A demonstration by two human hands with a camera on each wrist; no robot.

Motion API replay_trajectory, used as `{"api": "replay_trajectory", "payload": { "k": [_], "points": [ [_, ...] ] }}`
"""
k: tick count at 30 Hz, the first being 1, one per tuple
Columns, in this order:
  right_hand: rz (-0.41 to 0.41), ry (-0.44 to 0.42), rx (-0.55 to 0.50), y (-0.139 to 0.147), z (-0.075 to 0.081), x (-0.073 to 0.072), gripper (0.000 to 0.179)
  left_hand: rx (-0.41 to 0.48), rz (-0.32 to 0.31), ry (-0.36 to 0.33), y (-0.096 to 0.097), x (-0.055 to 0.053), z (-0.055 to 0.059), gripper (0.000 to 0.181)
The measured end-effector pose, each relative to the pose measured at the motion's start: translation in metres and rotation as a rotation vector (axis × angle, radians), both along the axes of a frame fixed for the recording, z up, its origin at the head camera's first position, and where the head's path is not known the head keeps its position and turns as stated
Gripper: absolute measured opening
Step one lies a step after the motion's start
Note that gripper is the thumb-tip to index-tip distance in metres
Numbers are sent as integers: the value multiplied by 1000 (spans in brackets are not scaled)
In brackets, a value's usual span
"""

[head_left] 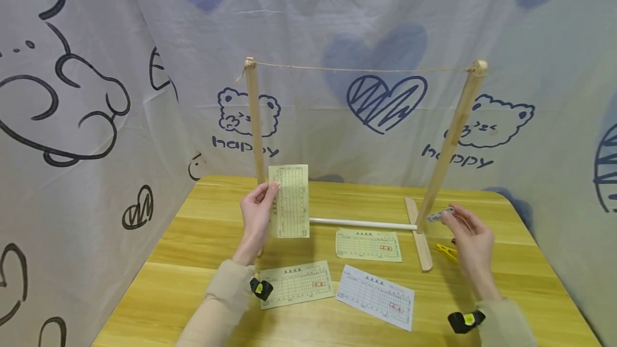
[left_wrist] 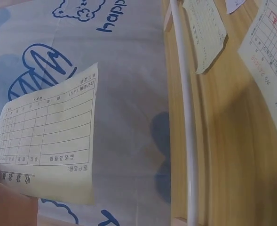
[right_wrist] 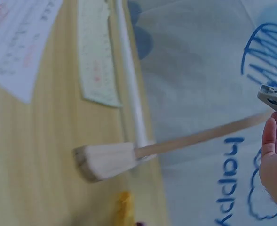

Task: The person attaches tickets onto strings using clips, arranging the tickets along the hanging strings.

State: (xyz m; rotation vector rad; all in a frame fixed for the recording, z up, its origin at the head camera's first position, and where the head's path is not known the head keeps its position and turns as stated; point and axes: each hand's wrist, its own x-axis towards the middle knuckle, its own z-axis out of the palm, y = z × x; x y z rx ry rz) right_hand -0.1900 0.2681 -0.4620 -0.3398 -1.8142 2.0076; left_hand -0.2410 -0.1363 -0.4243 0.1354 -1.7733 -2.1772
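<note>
My left hand (head_left: 257, 217) pinches a pale yellow receipt slip (head_left: 291, 202) by its left edge and holds it upright above the table, in front of the left post. The left wrist view shows the printed grid of this slip (left_wrist: 49, 136). On the other side, my right hand (head_left: 469, 237) pinches a grey clothespin (head_left: 440, 215) between thumb and fingers, beside the right post; its jaw end points left. In the right wrist view the clothespin (right_wrist: 274, 100) shows at the right edge, above the fingertips. A yellow clothespin (head_left: 446, 252) lies on the table below this hand.
A wooden frame with a left post (head_left: 255, 117), a right post (head_left: 450, 146) and a string (head_left: 361, 70) tied between their tops stands on the table. A white rod (head_left: 361, 224) joins the bases. Two yellowish slips (head_left: 368, 245) and a white slip (head_left: 376, 296) lie in front.
</note>
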Motion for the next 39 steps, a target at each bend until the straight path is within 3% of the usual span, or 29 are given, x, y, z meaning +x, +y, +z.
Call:
{"api": "replay_trajectory", "payload": {
  "k": [4,9,18,26,33,39],
  "points": [
    [81,83,-17,-7,18,-6,30,12,-6,12,-2,0,6,27],
    [149,156,52,-17,41,-15,38,29,-8,4,-6,-1,14,29],
    [185,231,191,-34,76,-26,32,41,-18,11,-10,-5,28,30],
    [208,370,347,-47,106,-38,36,79,-26,30,-11,-7,45,30],
    [230,466,375,-60,136,-45,36,141,-21,60,-10,-11,58,31],
    [268,545,339,-69,156,-53,36,156,-40,76,-9,-14,67,30]
  ]
}}
